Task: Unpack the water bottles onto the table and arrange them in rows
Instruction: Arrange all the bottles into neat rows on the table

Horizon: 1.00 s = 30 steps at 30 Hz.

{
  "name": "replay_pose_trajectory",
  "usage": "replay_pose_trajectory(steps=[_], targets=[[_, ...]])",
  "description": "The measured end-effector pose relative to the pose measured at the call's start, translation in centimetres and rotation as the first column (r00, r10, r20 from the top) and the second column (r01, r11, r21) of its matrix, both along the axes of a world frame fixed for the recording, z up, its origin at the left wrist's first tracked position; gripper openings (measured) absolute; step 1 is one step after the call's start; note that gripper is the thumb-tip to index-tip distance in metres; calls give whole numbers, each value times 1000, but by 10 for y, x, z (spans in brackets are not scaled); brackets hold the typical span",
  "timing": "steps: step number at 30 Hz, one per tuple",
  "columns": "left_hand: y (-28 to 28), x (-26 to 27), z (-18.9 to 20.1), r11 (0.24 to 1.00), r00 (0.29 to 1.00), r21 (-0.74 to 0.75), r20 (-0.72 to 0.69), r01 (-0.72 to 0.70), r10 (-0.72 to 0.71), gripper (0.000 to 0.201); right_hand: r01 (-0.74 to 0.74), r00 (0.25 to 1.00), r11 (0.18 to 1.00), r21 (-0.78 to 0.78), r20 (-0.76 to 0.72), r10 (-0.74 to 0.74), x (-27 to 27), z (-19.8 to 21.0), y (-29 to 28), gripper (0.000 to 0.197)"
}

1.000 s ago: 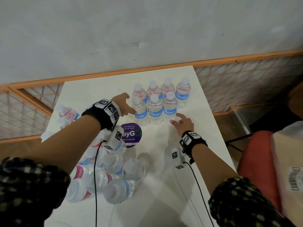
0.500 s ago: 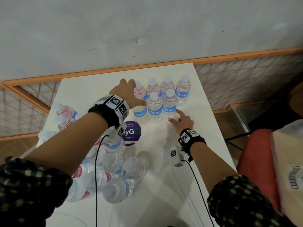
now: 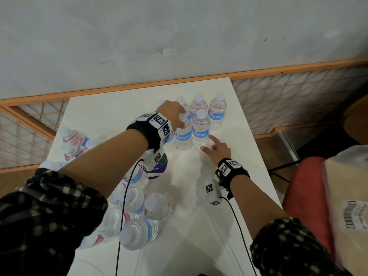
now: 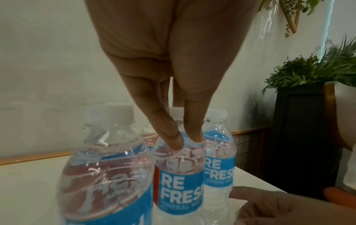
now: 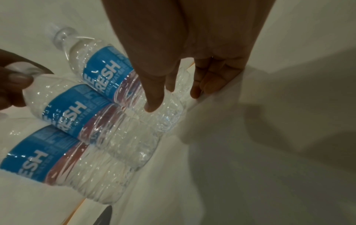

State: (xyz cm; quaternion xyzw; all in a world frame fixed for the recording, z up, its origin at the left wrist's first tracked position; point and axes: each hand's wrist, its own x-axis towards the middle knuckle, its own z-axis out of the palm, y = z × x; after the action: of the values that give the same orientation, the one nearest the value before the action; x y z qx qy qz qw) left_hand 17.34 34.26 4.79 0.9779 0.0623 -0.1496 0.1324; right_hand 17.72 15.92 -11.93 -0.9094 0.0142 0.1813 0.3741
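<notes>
Several clear water bottles with blue labels stand in two rows at the far side of the white table [image 3: 201, 242]. My left hand [image 3: 172, 116] [image 4: 187, 140] reaches down over them and pinches the neck of the middle front bottle [image 3: 183, 135] [image 4: 180, 176] [image 5: 64, 111]. The right hand [image 3: 214, 149] [image 5: 175, 94] lies low on the table, its straight index finger touching the base of the front right bottle [image 3: 200, 129] [image 5: 105, 69]; its other fingers are curled and hold nothing. More bottles [image 3: 139, 233] lie in a heap at the near left.
A few bottles [image 3: 73, 136] lie by the table's left edge. A purple round sticker [image 3: 162, 166] sits between heap and rows. A red seat [image 3: 306, 188] with a cardboard box [image 3: 350, 198] stands right of the table. A wall and wooden lattice rail run behind.
My left hand has moved right, from beside the left front bottle to over the group, and taken the middle front bottle by its neck. The right hand has stayed by the front right bottle.
</notes>
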Motion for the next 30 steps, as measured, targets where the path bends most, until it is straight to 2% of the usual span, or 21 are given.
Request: replay_pose_trajectory(steps=[5,8,12,14,18,21,30], targets=[[0,-2,0,999,999,21,16,34,-34,50,-9,1000,1000,3,-17,9,0,2,-1,65],[2,-8,4,997,995,51,81,62,-66,58,-7,1000,1000,25,-23,8,-1,3,-2,65],[23,-17,15,999,982,42,189,11,-18,68,35,999,993,114,-41,-30,-2,-1,-4,63],[38,-22,17,998,990,63,137,-28,19,74,67,997,985,156,-52,-59,-3,-3,-4,59],[53,-31,9,989,988,108,-103,-102,113,83,112,993,973,200,-61,-102,-4,-6,-2,48],[53,-33,3,985,962,21,-211,-172,172,76,134,990,975,177,-70,-123,-1,-4,1,48],[47,-26,-1,983,960,35,-214,-179,183,34,166,984,980,113,-79,-158,5,-4,7,45]])
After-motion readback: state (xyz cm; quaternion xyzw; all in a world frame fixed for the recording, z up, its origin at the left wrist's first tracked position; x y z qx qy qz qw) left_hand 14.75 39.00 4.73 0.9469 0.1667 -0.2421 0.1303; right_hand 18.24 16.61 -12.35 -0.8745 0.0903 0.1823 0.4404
